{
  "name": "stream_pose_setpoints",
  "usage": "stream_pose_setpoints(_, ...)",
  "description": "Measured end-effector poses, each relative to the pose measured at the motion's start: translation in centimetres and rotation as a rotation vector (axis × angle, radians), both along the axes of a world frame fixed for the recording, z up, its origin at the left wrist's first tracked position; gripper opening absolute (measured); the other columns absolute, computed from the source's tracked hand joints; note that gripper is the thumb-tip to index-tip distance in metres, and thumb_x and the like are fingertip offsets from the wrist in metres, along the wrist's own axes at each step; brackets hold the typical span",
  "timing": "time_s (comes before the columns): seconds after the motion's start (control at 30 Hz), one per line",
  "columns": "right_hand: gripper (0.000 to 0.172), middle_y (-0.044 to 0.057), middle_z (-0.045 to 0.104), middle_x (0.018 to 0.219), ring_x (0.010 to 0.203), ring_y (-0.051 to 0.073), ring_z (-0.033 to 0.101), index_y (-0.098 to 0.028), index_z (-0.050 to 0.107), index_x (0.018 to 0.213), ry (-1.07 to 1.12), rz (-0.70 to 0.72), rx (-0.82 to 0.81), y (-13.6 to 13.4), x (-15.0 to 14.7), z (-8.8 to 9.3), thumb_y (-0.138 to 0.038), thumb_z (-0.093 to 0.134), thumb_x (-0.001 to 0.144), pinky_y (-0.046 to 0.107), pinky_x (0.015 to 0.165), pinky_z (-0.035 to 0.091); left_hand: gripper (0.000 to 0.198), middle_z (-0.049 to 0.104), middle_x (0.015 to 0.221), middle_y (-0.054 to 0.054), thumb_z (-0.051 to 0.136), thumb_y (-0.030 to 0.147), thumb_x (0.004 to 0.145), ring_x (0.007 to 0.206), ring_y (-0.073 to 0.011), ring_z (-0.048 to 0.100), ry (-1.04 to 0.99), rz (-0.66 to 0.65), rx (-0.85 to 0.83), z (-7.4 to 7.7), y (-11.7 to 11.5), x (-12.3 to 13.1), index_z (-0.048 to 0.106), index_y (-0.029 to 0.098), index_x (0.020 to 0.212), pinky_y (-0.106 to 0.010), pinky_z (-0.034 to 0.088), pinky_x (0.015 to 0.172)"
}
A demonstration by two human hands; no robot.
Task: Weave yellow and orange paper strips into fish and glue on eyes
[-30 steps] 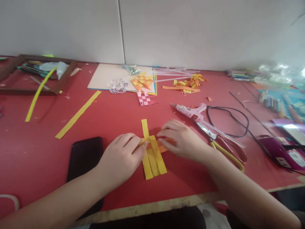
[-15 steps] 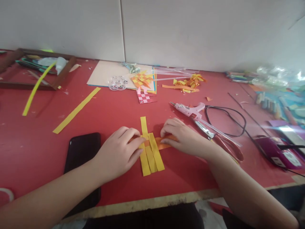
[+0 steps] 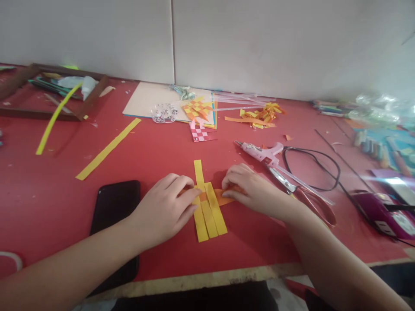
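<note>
Three yellow paper strips (image 3: 209,216) lie side by side on the red table (image 3: 162,147), running away from me. An orange strip (image 3: 223,198) crosses them near their far end, woven between them. My left hand (image 3: 165,209) rests on the left side of the strips, its fingertips pinched on the left edge of the weave. My right hand (image 3: 251,190) pinches the orange strip on the right side.
A black phone (image 3: 113,216) lies left of my left hand. Scissors (image 3: 304,194) and a pink glue gun (image 3: 262,152) with a black cord lie to the right. Woven paper pieces (image 3: 198,129), paper scraps, a loose yellow strip (image 3: 108,149) and a wooden frame (image 3: 48,93) lie further back.
My hands stay on the weave. The orange strip has been drawn a little across the yellow strips; the view has shifted slightly.
</note>
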State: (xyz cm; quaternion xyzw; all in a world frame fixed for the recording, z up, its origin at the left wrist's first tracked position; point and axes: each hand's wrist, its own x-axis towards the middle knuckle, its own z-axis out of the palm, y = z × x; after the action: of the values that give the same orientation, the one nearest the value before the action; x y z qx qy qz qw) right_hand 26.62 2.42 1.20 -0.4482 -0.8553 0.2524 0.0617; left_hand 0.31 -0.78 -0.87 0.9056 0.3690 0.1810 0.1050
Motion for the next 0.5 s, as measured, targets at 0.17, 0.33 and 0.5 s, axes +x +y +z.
stream_pose_setpoints(0.17,0.009,0.003,0.062,0.091,0.091,0.02,0.055,-0.021,0.056,0.086,0.041,-0.007,0.016,-0.32,0.1,0.05,-0.023,0.059,0.094,0.036,0.083,0.044,0.027,0.062,0.107,-0.013,0.05,0.022,0.097,0.096,-0.0292,0.055,-0.005,-0.007,0.013,-0.08,0.04,0.02,0.067,0.014,0.116,-0.048,0.053,0.08)
stream_pose_setpoints(0.33,0.004,0.004,0.062,0.099,0.096,0.021,0.056,-0.022,0.06,0.095,0.009,-0.039,0.016,-0.32,-0.05,-0.21,-0.021,0.061,0.092,0.037,0.085,0.045,0.027,0.062,0.107,-0.013,0.05,0.023,0.098,0.096,-0.0285,0.055,0.006,-0.007,0.009,-0.01,0.03,0.02,0.067,0.014,0.116,-0.048,0.053,0.081)
stream_pose_setpoints(0.5,0.009,0.005,0.058,0.1,0.094,0.02,0.056,-0.022,0.059,0.087,0.009,-0.023,0.001,-0.53,-0.4,0.19,-0.019,0.055,0.094,0.037,0.084,0.048,0.027,0.062,0.107,-0.013,0.051,0.023,0.097,0.095,-0.0278,0.056,0.014,-0.005,0.032,-0.11,0.01,0.08,0.067,0.014,0.117,-0.047,0.053,0.081)
